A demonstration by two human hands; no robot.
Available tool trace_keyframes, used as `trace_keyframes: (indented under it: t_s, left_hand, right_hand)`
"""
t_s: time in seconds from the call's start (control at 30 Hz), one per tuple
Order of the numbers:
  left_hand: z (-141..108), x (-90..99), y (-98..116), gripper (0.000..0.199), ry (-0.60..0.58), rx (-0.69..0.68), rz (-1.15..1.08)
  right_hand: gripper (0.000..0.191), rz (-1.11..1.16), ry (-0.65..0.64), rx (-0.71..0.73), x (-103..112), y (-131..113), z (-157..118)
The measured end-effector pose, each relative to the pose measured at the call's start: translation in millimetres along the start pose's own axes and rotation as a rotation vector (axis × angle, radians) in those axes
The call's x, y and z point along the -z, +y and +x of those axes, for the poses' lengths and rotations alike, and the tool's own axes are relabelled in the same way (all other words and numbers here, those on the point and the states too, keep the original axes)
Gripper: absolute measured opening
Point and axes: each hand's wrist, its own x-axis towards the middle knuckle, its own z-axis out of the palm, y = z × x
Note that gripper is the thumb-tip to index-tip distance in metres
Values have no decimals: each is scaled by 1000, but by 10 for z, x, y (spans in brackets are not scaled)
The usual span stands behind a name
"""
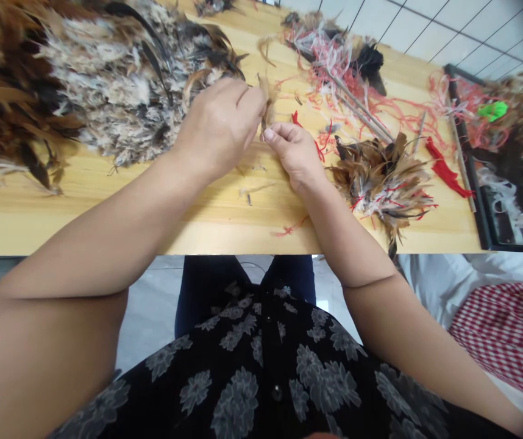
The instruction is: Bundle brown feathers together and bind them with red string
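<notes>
A few thin brown feathers [268, 110] stand up between my two hands above the table. My right hand [297, 152] is closed, pinching their lower end between thumb and fingertips. My left hand [222, 125] is closed at the same feathers, its back towards me, so its fingertips are mostly hidden. Left of that hand spreads a large heap of fluffy white and grey feathers [115, 85] with dark ones on top. Close beside my right forearm lies a pile of brown feather bunches [380, 177], some bound with red string.
Brown and black feathers [10, 79] cover the far left of the wooden table [225, 228]. Pink and white strings [334, 55] lie tangled at the back, near thin sticks [362, 107]. A red strip [447, 167] rests before a black-framed tray [481, 207] at the right.
</notes>
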Motion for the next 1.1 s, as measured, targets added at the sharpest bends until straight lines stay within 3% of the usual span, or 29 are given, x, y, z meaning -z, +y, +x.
trace_keyframes:
  t_s: [0.13,0.27,0.33,0.43,0.53,0.67,0.77,0.87,0.97,1.1]
  left_hand:
    - [-12,35,7,18,-3,11,-92]
    - [-12,153,1,24,229,-59,-20]
    - [2,202,4,21,290,-25,-39]
    - [29,170,20,6,155,149,-296]
    - [42,12,33,3,25,337,-623]
    - [20,-204,6,7,85,384,-873]
    - [0,-271,-18,27,124,340,-1003]
    - [3,-257,4,34,79,390,-1143]
    - [33,-201,61,33,41,538,-1285]
    - [76,-143,89,39,59,665,-1361]
  right_hand:
    - [50,20,-27,-28,-22,-30,-22]
    - [49,49,-12,-54,-8,-68,-33]
    - [51,45,6,-45,7,-80,-34]
    - [53,20,43,-13,22,-83,-32]
    - [53,-3,57,22,25,-66,-23]
    - [53,-38,50,50,11,-19,10]
    - [54,-42,26,46,-13,2,23]
    - [52,9,-25,34,-40,-32,-7]
    - [50,76,-76,23,-55,-108,-66]
    - [53,169,-100,6,-60,-126,-64]
